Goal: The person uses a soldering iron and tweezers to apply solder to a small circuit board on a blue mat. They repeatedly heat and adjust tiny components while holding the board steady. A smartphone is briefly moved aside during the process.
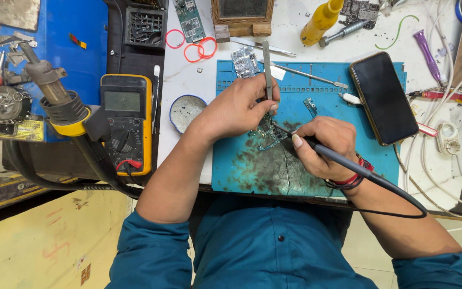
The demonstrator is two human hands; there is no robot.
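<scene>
Circuit board sits on the mat, phone to its right, multimeter off left, tin between.

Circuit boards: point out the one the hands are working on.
The board on the blue mat, between left hand and right hand. The other two boards lie farther up, untouched.

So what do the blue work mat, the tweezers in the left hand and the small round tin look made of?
Blue work mat: probably silicone or rubber, matte, with moulded compartments and dark scorch stains. Tweezers, held in the left hand: metal, judging by the grey, dully shiny blades. Round tin: apparently thin metal with a blue rim; its greyish contents cannot be identified.
</scene>
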